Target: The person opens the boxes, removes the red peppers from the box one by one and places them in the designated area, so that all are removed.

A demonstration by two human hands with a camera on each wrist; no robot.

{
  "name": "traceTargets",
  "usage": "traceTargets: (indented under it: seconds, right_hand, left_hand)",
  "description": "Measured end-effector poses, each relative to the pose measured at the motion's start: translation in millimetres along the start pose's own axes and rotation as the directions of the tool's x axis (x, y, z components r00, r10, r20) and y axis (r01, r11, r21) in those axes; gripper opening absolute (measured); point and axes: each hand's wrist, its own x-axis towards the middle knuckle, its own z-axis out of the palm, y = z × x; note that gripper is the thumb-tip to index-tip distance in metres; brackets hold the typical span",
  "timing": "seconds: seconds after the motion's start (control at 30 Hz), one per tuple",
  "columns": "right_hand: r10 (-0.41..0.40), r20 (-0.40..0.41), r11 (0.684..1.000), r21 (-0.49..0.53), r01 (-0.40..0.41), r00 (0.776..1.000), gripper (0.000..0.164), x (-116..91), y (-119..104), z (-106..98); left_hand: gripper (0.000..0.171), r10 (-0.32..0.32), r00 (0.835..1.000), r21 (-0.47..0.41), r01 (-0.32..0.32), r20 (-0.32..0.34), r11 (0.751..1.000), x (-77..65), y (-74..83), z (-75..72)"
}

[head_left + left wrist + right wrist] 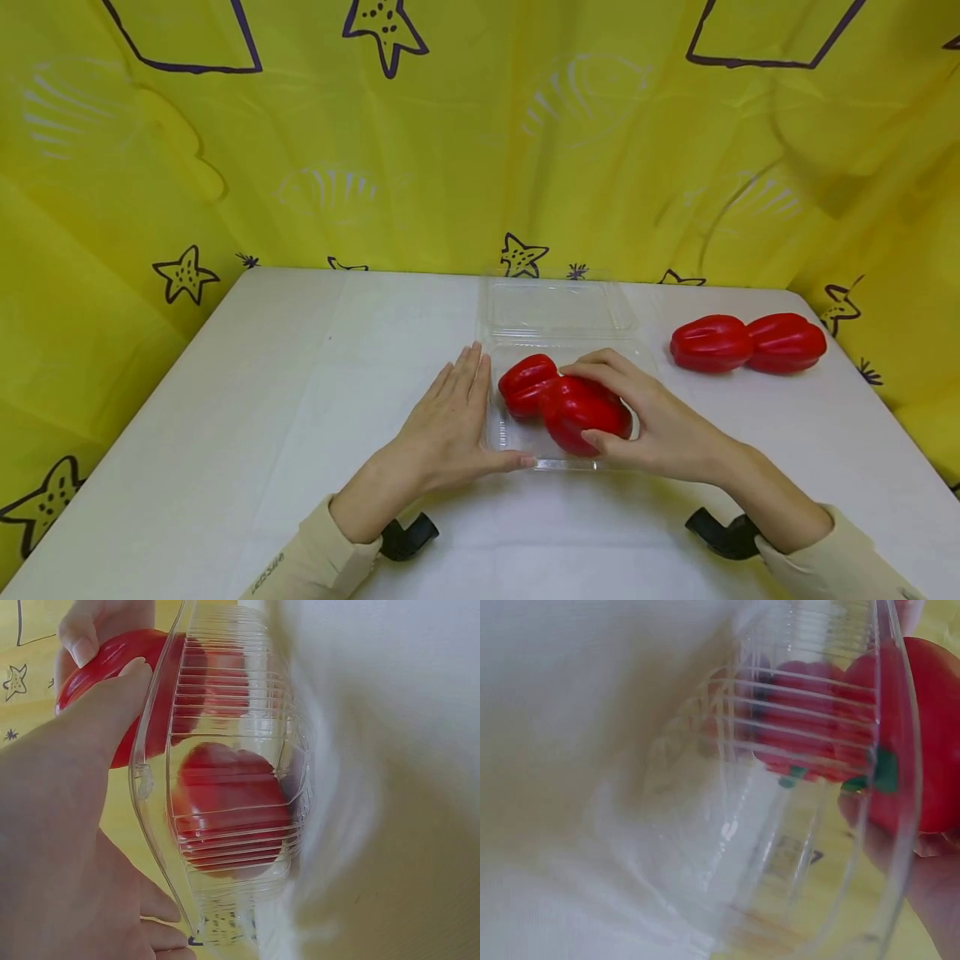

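A clear plastic clamshell box [555, 463] lies with its lid [558, 307] folded back, away from me. Inside its left part is a red bell pepper [527, 385], seen through the ribbed wall in the left wrist view. My right hand [651, 417] grips a second red bell pepper [577, 408] from the right, thumb in front and fingers behind, partly above the rim. Its green stem [885, 771] shows in the right wrist view. My left hand [444, 429] rests along the box's left edge, fingers straight, thumb stretched along the front rim.
Two more red bell peppers, one [711, 343] beside the other [787, 342], lie at the right back of the white table [360, 350]. A yellow patterned curtain [450, 167] hangs behind and at both sides. Black wrist mounts [408, 537] sit under the sleeves.
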Motion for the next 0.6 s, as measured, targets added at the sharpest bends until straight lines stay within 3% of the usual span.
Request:
traceTargets:
  seconds: [0.6]
  right_hand:
    - [-0.037, -0.086, 0.977, -0.213, 0.018, 0.996, 0.071, -13, 3, -22]
  left_hand:
    - [0.122, 0.010, 1.000, 0.038, -0.010, -0.005, 0.999, 0.2, 1.7, 2.5]
